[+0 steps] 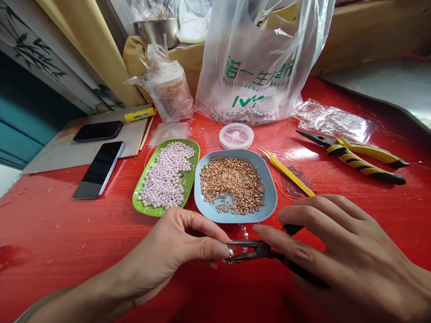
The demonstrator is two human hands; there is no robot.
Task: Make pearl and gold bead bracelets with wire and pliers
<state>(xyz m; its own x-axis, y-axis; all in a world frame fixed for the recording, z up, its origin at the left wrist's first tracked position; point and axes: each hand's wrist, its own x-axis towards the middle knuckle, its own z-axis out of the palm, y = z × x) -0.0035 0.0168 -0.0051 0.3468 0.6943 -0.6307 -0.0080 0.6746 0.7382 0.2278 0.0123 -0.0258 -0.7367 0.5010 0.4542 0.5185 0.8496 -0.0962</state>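
My right hand [340, 251] is closed round black-handled pliers [256, 249], whose jaws point left over the red table. My left hand [182, 251], with a ring on one finger, pinches a short beaded piece [243, 231] of pearls and wire at the plier jaws. Just beyond the hands sits a blue dish [269, 197] holding several copper-coloured rings and pins. To its left a green dish [190, 179] holds several pale pink pearls.
Yellow tweezers [289, 172] and yellow-black pliers [363, 157] lie right of the dishes. A clear thread spool [236, 135], a printed plastic bag [259, 67], a wrapped jar [170, 92] and bead packets [333, 119] stand behind. Two phones [99, 168] lie at left.
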